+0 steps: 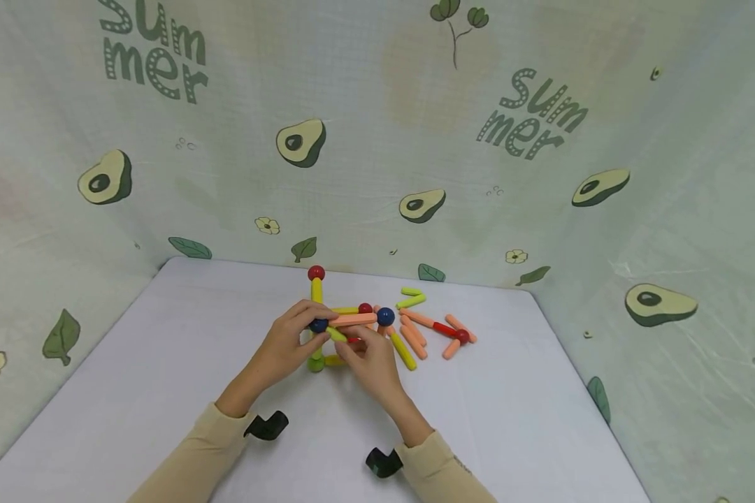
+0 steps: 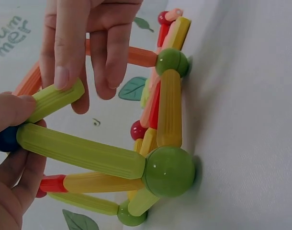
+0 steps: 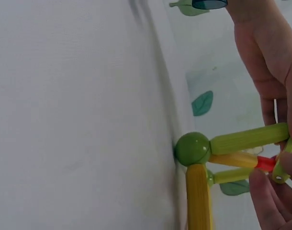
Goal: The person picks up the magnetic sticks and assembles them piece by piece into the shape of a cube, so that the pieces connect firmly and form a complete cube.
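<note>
My left hand [image 1: 287, 342] grips a dark blue ball [image 2: 5, 139] at an upper corner of a frame built from sticks and balls. A light-green stick [image 2: 81, 151] runs from that corner down to a green ball [image 2: 170, 171] on the table. My right hand [image 1: 371, 360] pinches a shorter light-green stick [image 2: 57, 100] close to the blue ball; its free end [image 3: 279, 178] shows in the right wrist view. A peach stick [image 1: 352, 319] spans the top to another blue ball [image 1: 385, 316]. Behind the left hand, a red ball [image 1: 317, 272] tops a yellow stick [image 1: 317, 289].
Right of the frame lie several loose peach sticks [image 1: 413, 330], a yellow stick [image 1: 404, 351] and light-green sticks [image 1: 412, 301]. A red ball [image 1: 462, 336] joins a red stick [image 1: 444, 329] there. A patterned cloth wall [image 1: 365, 230] borders the white table [image 1: 226, 307].
</note>
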Motion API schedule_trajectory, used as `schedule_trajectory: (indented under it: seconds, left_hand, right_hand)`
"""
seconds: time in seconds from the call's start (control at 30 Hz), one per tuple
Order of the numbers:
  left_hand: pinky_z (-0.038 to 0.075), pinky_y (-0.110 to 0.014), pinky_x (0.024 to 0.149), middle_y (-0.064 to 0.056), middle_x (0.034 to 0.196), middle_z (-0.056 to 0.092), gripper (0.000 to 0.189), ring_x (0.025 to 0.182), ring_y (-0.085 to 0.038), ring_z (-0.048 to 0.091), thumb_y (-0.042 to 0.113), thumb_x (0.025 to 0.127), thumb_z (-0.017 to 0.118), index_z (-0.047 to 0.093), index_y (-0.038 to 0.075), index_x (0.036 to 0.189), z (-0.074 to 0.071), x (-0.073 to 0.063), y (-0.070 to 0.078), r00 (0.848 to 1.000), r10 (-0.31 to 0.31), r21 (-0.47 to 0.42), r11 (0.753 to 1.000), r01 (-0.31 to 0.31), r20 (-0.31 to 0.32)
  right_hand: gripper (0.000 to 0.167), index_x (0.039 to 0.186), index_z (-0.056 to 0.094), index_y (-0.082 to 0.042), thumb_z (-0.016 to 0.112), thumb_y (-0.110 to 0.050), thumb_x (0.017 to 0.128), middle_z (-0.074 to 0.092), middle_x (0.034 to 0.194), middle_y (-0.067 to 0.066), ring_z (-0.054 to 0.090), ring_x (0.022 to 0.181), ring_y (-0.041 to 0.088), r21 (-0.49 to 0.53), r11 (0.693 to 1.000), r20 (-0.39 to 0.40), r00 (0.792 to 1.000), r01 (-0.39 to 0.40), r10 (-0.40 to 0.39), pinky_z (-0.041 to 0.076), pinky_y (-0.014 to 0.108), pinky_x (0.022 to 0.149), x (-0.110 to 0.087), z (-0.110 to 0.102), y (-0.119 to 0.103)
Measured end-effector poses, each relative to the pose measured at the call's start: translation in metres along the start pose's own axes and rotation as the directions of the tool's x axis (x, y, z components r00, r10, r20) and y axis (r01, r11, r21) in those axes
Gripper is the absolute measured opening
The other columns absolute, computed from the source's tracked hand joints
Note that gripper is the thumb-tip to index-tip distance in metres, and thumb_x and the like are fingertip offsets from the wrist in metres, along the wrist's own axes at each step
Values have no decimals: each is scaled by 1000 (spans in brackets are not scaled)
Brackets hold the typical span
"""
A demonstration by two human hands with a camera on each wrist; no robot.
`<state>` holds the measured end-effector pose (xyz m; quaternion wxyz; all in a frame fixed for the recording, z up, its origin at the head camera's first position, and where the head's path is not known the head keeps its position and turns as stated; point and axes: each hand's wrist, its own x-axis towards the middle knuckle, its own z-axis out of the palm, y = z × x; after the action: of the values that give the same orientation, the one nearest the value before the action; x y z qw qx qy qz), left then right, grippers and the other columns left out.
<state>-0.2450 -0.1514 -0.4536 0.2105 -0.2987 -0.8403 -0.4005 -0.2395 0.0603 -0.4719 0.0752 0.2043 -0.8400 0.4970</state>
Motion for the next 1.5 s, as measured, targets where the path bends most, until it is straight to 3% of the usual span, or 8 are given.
schedule_trajectory:
  seconds: [0.2,0.3,0.4,0.6,0.9,1.27,1.37,1.5]
  left_hand:
    - [60,-29,89,2,125,65,42,111,-15,66,2,90,84,72,14,128,1,-1,-2,1000,-19,-12,1000,19,-2]
    - [60,-32,93,3,126,65,42,112,-14,65,3,90,85,72,15,128,0,-2,-1,999,-41,-8,999,41,-1]
    - [60,-35,96,4,126,65,43,113,-15,65,4,89,86,73,15,128,-2,-4,0,998,-65,9,998,65,-2]
    - [59,-38,99,2,127,65,43,116,-17,66,5,89,86,73,14,128,-1,-6,1,997,-83,22,996,83,2]
    - [59,-36,99,2,126,65,42,116,-16,66,6,89,86,73,15,128,2,-6,1,997,-82,16,997,82,7]
    - [58,-37,100,2,128,65,43,117,-16,65,5,89,86,72,14,129,0,-3,0,997,-78,19,997,78,12]
    - [58,-37,100,3,127,65,42,117,-15,65,6,90,86,72,15,129,0,-1,0,997,-74,15,997,74,13]
    - [58,-36,101,2,127,64,42,117,-16,65,6,90,85,72,15,129,1,0,0,997,-76,-2,997,76,23]
  right_hand:
    - [22,122,78,-13,76,-18,101,78,116,0,74,94,15,-104,994,132,991,40,-26,61,27,82,-4,-31,-7]
    - [12,110,80,-14,77,-18,99,77,102,-4,71,91,13,-142,990,192,981,10,17,60,27,81,-9,-54,-2]
    - [7,104,80,-14,79,-15,98,73,93,-7,67,85,11,-209,977,192,978,-40,81,58,25,76,-11,-72,10]
    - [18,109,79,-8,83,-10,92,73,96,2,64,84,16,-431,899,95,986,-80,133,57,32,78,-3,-81,42]
    - [26,121,77,-6,79,-10,95,73,106,8,64,94,22,-603,793,81,982,-88,171,60,40,91,15,-64,63]
    - [26,123,79,-5,76,-6,97,73,108,9,58,91,21,-653,756,144,972,-48,187,57,38,85,20,-67,63]
    - [27,124,78,-4,76,-6,97,73,108,9,60,92,22,-631,775,170,967,-43,192,58,39,86,18,-73,62]
    - [30,123,78,-2,77,0,93,75,103,8,64,90,21,-544,837,210,958,-51,195,60,41,87,10,-86,59]
